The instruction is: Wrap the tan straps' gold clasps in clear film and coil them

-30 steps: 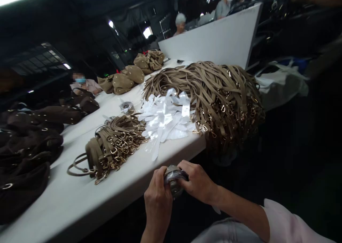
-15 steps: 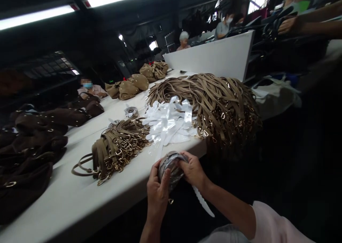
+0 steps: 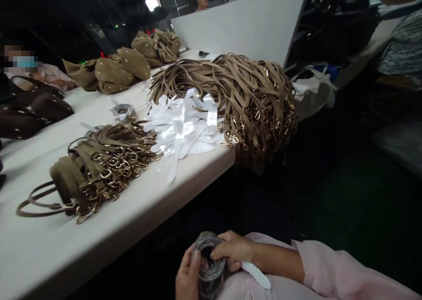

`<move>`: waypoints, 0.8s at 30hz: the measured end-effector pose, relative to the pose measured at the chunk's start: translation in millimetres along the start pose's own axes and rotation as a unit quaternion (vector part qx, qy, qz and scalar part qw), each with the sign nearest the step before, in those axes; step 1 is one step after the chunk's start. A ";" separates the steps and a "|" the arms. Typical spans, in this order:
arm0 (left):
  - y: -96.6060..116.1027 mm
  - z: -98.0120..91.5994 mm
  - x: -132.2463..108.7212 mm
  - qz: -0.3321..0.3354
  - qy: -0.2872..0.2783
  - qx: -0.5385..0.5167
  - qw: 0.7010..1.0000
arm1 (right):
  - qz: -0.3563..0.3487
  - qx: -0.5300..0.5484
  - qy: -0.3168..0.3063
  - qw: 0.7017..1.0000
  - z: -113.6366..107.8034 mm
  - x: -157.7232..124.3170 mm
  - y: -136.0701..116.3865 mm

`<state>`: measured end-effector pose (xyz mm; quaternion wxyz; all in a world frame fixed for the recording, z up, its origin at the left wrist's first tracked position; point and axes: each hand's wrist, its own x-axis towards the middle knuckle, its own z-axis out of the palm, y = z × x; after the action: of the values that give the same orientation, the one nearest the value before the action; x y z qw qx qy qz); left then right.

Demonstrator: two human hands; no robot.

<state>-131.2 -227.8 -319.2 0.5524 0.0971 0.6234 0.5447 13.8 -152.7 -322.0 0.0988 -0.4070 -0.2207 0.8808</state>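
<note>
Low in the view, in my lap, both hands hold a coiled strap wrapped in clear film (image 3: pixel 207 265). My left hand (image 3: pixel 186 278) cups it from below with fingers curled. My right hand (image 3: pixel 232 249) pinches its top rim, and a white plastic strip (image 3: pixel 256 275) sticks out beneath that hand. On the white table (image 3: pixel 138 212) lie a bundle of coiled olive straps with gold clasps (image 3: pixel 99 166), a heap of white plastic strips (image 3: pixel 181 126) and a large pile of loose tan straps (image 3: pixel 244 98).
Olive studded bags (image 3: pixel 121 69) sit further back on the table, dark brown bags (image 3: pixel 33 111) at the left. A small wrapped coil (image 3: pixel 122 112) lies mid-table. A white board (image 3: pixel 244 25) stands behind the straps. Other people sit at the far left and back.
My hands and the wrapped coil have dropped from the table edge down to my lap, and the view has tilted downward and left. The coil now shows its open centre.
</note>
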 end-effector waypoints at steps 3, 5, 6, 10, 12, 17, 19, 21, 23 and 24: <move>2.7 -0.1 4.2 -0.005 -0.002 -0.041 0.999 | -0.055 0.027 0.020 0.998 0.3 7.5 -8.3; 11.4 -2.4 6.7 0.006 -0.007 -0.038 0.999 | -0.099 0.051 0.024 0.994 3.1 12.2 -15.7; 16.6 -3.6 7.4 0.016 -0.014 -0.031 0.999 | -0.118 0.060 0.021 0.991 5.0 14.1 -20.1; 38.0 -4.3 7.9 0.073 -0.057 0.002 0.996 | -0.164 0.080 0.006 0.983 16.1 18.3 -40.2; 47.9 -2.9 6.5 0.087 -0.082 -0.012 0.993 | -0.170 0.091 0.007 0.981 23.4 18.6 -49.0; 59.0 -1.0 -3.3 0.140 -0.103 -0.062 0.983 | -0.162 0.117 -0.016 0.980 37.7 18.6 -59.2; 55.6 -1.0 -6.6 0.176 -0.083 -0.068 0.979 | -0.150 0.138 -0.026 0.979 41.5 20.6 -58.7; 50.1 -0.2 -7.6 0.212 -0.063 -0.068 0.973 | -0.138 0.162 -0.033 0.977 45.8 23.5 -55.8; 45.7 3.2 -7.2 0.238 -0.042 -0.062 0.968 | -0.127 0.179 -0.037 0.975 51.2 25.6 -51.0; 44.8 6.3 -7.0 0.250 -0.027 -0.058 0.966 | -0.125 0.184 -0.039 0.974 54.2 25.8 -48.2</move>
<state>-145.2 -212.0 -278.6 0.4201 0.2322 0.5318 0.6977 -44.5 -117.7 -285.8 0.2727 -0.3166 -0.1073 0.9022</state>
